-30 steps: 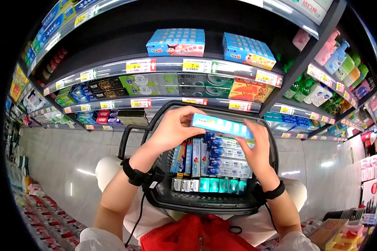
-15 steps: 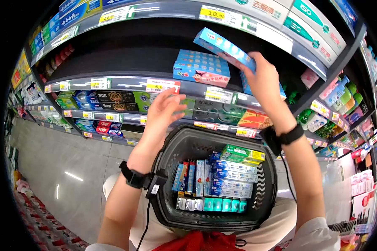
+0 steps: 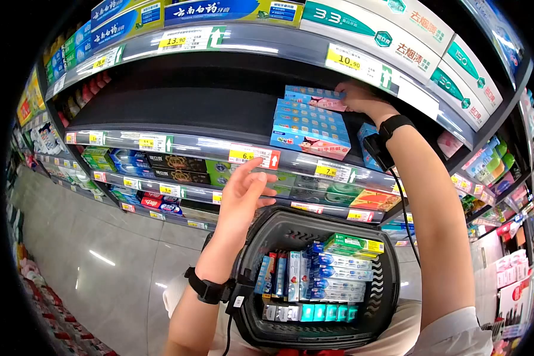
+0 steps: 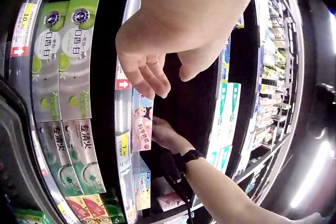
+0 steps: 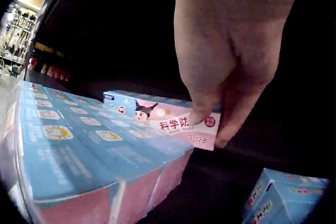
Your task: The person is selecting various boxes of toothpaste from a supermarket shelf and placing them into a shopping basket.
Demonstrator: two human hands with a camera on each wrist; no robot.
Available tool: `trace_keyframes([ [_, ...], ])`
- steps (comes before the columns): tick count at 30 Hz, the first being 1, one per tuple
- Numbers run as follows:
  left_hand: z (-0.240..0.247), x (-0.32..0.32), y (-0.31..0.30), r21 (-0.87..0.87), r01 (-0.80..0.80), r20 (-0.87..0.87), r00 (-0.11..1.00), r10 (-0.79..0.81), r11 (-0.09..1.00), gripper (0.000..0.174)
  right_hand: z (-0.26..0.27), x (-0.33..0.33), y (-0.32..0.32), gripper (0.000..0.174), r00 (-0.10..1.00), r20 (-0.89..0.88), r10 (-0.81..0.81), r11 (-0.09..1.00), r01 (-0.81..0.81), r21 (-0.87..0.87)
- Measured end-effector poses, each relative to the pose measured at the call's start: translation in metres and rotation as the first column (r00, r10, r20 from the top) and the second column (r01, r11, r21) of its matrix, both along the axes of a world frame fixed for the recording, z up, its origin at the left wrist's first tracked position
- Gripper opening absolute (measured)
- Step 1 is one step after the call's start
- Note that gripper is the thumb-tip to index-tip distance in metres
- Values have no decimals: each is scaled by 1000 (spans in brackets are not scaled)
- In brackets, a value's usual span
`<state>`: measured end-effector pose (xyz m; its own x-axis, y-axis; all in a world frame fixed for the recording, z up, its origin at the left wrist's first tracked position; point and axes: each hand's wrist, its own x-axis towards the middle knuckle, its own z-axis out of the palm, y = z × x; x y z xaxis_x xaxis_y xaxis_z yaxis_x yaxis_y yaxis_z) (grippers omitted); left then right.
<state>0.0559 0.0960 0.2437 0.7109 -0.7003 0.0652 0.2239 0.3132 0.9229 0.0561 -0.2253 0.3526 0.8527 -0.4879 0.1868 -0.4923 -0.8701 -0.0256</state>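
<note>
My right hand [image 3: 362, 101] reaches deep onto the shelf and pinches the end of a blue-and-pink toothpaste box [image 3: 314, 98]. In the right wrist view this box [image 5: 176, 124] lies behind a row of matching blue toothpaste boxes [image 5: 84, 145], with fingers at its pink end. My left hand [image 3: 243, 193] hangs in front of the shelf's price rail, fingers loosely bent and holding nothing. Below it stands a black shopping basket [image 3: 314, 342], holding toothpaste boxes [image 3: 338, 285] in blue, white and teal, with green-and-yellow ones [image 3: 353, 245] at the back right.
Another blue box [image 3: 368, 148] sits right of the row, partly behind my right wrist. An upper shelf edge with price tags [image 3: 359, 62] runs close above my right hand. More toothpaste boxes [image 3: 175, 145] fill the shelf beneath.
Both hands held the blue box over the basket; my left hand released it. My right hand carried it up and back behind the row on the shelf. The view shifted toward the shelf.
</note>
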Motion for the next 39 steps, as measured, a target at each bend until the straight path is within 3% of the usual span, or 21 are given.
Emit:
trace_keyframes([
  [4, 0, 1, -1, 0, 12, -2, 1000, -12, 1000, 37, 7, -8, 17, 36, 997, -56, 47, 995, -42, 95],
  [6, 2, 1, -1, 7, 19, 9, 1000, -19, 1000, 37, 11, -7, 27, 35, 980, -195, 27, 968, 23, 249],
  [12, 5, -1, -1, 33, 18, 19, 1000, -18, 999, 37, -4, -5, 18, 33, 993, -119, 24, 931, 21, 363],
  [19, 2, 0, -2, 27, 21, 26, 999, -22, 999, 36, -7, -1, 8, 36, 979, -183, 88, 948, -26, 316],
  [21, 3, 0, -3, 35, 16, 35, 999, -18, 999, 35, -3, -2, 16, 44, 964, -248, 93, 994, -77, 71],
  [25, 4, 0, -2, 36, 13, 34, 999, -14, 999, 35, 1, 4, 44, 49, 970, -233, 65, 994, -42, 104],
  [27, 3, 0, -2, 37, 10, 34, 999, -11, 999, 34, 4, 7, 51, 55, 952, -293, 86, 969, -12, 247],
  [31, 4, 0, -2, 42, -1, 46, 999, -1, 999, 35, 5, 8, 55, 60, 939, -333, 86, 974, -8, 229],
  [34, 2, 2, -2, 47, -3, 51, 999, 0, 999, 35, 5, -1, 61, 66, 958, -265, 110, 984, -66, 168],
  [37, -3, 2, -4, 46, 13, 53, 998, -16, 999, 34, 1, -29, 78, 65, 957, -113, 267, 962, -256, 98],
  [39, -8, 2, -7, 37, 39, 57, 998, -41, 999, 33, -14, -68, 99, 56, 846, 257, 468, 869, -493, 38],
])
